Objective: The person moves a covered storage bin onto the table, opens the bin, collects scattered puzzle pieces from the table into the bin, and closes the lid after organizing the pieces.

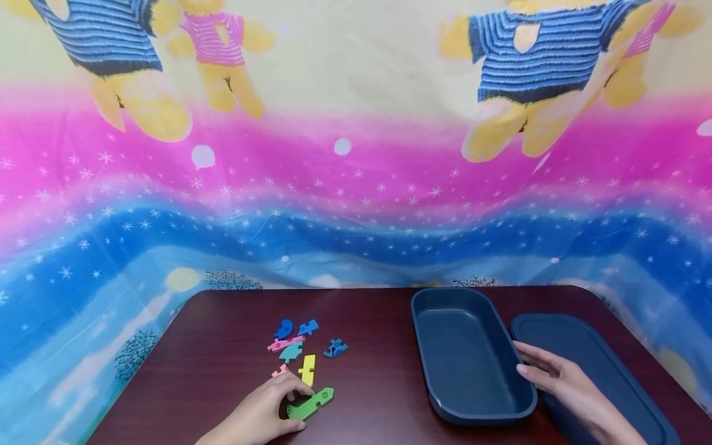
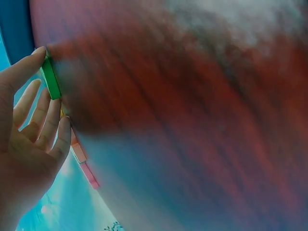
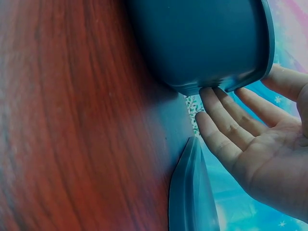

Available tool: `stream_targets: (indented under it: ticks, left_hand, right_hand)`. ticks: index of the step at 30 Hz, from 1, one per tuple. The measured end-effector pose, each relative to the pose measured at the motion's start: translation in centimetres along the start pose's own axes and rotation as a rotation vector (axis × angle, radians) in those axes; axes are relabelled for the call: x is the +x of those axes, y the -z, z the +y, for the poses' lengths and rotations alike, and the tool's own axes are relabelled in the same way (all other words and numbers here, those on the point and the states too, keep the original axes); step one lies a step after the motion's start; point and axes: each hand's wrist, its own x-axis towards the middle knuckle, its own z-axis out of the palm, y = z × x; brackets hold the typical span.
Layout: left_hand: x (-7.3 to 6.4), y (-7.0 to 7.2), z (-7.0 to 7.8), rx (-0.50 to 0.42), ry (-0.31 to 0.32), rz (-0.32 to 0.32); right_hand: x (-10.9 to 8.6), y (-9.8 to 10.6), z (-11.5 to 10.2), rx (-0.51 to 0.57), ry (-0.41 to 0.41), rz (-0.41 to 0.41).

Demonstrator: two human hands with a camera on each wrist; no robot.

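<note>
My left hand [image 1: 266,405] pinches a green foam-like puzzle piece [image 1: 311,405] between thumb and fingers, low on the dark wooden table [image 1: 367,383]. The left wrist view shows that green piece [image 2: 51,79] edge-on at the fingertips. Just beyond lie a yellow piece [image 1: 308,371] and a salmon piece [image 1: 280,370], partly covered by the hand. My right hand [image 1: 570,383] holds the right side of a deep dark blue box [image 1: 467,352], its thumb at the rim. In the right wrist view the fingers touch the box's outer wall [image 3: 202,43].
Farther back are a pink piece [image 1: 286,343], a teal piece [image 1: 292,352] and several blue pieces, one [image 1: 335,348] off to the right. A dark blue lid [image 1: 606,377] lies right of the box, partly under my right forearm. A printed cloth [image 1: 356,185] hangs behind the table.
</note>
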Motion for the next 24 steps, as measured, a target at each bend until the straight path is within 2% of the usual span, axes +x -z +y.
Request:
stream_targets:
  ticks: [5, 11, 17, 20, 24]
  left_hand:
    - [-0.17, 0.19, -0.48, -0.038, 0.015, -0.037]
    - [-0.31, 0.24, -0.66, -0.047, 0.037, -0.034]
    - [-0.28, 0.04, -0.35, 0.012, 0.043, -0.001]
    - [-0.54, -0.06, -0.23, 0.055, 0.066, 0.014]
    - [-0.62, -0.11, -0.14, 0.067, 0.089, 0.013]
  right_hand:
    - [-0.06, -0.12, 0.23, 0.0, 0.004, -0.002]
    - [-0.07, -0.13, 0.07, 0.002, 0.006, 0.002]
    - [-0.09, 0.09, -0.1, -0.001, 0.003, 0.001]
    - [0.09, 0.08, -0.07, -0.002, -0.006, -0.004]
    - [0.23, 0.16, -0.04, -0.007, -0.018, -0.008]
